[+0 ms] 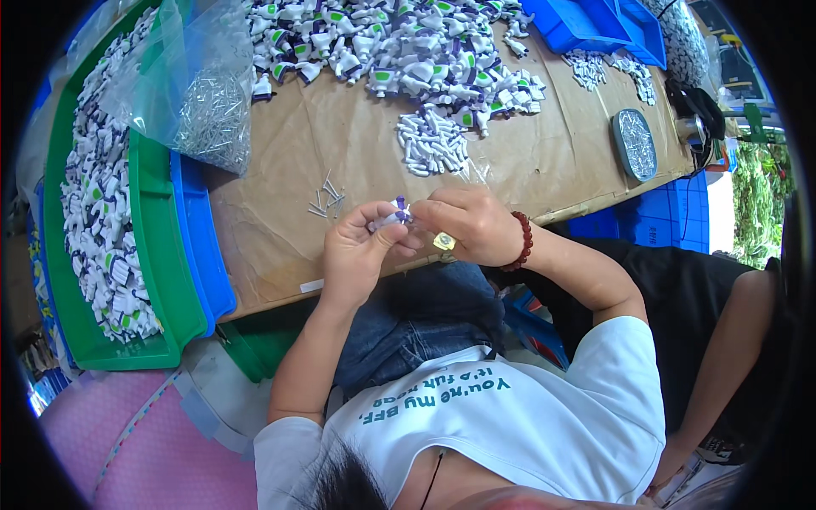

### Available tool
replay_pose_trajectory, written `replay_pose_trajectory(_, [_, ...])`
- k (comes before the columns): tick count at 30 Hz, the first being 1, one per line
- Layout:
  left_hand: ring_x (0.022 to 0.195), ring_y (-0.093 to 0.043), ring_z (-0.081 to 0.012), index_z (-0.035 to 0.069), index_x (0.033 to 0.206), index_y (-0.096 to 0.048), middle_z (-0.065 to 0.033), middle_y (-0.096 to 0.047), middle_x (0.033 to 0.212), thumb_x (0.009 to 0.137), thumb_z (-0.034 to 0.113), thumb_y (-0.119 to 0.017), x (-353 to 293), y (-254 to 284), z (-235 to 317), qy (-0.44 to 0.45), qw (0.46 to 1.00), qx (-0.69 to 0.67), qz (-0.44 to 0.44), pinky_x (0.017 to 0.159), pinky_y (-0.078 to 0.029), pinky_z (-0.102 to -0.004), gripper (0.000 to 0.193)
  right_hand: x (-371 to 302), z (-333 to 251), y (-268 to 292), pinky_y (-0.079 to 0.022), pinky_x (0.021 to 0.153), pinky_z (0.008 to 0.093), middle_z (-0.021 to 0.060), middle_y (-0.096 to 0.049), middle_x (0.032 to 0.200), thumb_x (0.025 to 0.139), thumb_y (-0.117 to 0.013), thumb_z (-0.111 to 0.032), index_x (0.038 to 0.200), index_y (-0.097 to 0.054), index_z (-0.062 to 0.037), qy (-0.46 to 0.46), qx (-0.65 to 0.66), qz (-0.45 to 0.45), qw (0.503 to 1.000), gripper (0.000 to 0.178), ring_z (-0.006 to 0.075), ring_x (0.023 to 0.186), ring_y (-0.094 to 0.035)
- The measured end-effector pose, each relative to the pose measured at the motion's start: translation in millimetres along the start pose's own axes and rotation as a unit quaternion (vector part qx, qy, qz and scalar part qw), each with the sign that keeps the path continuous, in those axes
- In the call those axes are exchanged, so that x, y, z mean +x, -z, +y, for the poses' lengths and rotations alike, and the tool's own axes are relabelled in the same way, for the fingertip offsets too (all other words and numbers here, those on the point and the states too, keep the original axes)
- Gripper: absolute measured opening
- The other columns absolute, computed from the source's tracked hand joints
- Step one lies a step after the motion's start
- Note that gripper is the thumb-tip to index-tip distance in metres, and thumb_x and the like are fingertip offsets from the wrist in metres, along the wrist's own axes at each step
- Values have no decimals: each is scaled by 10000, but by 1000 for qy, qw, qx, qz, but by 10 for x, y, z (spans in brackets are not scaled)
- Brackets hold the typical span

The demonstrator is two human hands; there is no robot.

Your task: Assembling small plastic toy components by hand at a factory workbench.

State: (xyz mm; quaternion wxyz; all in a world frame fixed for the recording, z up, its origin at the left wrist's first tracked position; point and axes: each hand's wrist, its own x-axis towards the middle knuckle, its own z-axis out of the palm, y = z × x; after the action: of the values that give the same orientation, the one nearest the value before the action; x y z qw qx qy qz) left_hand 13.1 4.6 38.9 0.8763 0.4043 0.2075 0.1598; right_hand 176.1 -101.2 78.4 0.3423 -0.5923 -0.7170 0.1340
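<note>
Close to the table's near edge, my left hand point(364, 242) is closed around a small white and purple plastic toy part point(395, 218), pinching it between thumb and fingers. My right hand point(470, 223) meets it from the right, fingers curled and thumb and fingertips pinched at the part's edge. What those fingertips hold is too small to make out. A small yellow piece point(444, 241) shows beneath the curled fingers of that hand. Several loose metal pins point(327, 197) lie on the brown paper just beyond my left hand.
White, purple and green toy parts point(382, 51) are heaped at the back, with short white pegs point(432, 143) before them. Left stand a green bin point(161, 246) of parts and a bag of pins point(217, 110); right, a pin dish point(635, 143). Another person's arm point(722, 365) is at my right.
</note>
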Motion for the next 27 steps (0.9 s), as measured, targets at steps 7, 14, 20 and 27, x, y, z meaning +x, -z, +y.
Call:
replay_pose_trajectory(7, [890, -605, -148, -1, 1019, -556, -99, -602, 987, 856, -16, -568, 28, 17, 7, 81, 993, -83, 5, 786, -520, -255, 164, -52, 36, -19, -453, 529, 351, 87, -515, 701, 619, -633, -32, 931, -566, -7, 13, -77, 10, 997, 320, 258, 629, -553])
replay_pose_trajectory(14, [868, -625, -178, 13, 1167, -471, -108, -601, 990, 861, 19, -577, 47, -128, 38, 7, 999, 16, 51, 754, -513, -249, 325, -306, 561, 569, -492, 684, 310, 103, -635, 868, 703, -603, 26, 1001, -633, -82, -224, -62, 105, 967, 318, 229, 807, -630])
replay_pose_trajectory(20, [880, -622, -170, 13, 1131, -496, -92, -599, 990, 852, 8, -586, 13, -208, -49, 88, 996, -14, -4, 782, -516, -263, 294, -657, 1830, 1460, -488, 709, 334, 166, -654, 834, 780, -632, -166, 928, -659, -30, -408, -236, 130, 872, 202, 287, 769, -633])
replay_pose_trajectory(27, [898, -621, -166, 14, 1091, -517, -83, -605, 993, 861, 16, -580, 0, -260, -83, 110, 993, -36, 6, 789, -517, -256, 238, -581, 2287, 1576, -468, 604, 307, 81, -613, 684, 703, -704, -156, 796, -628, 0, -499, -117, 15, 858, 196, 147, 644, -584])
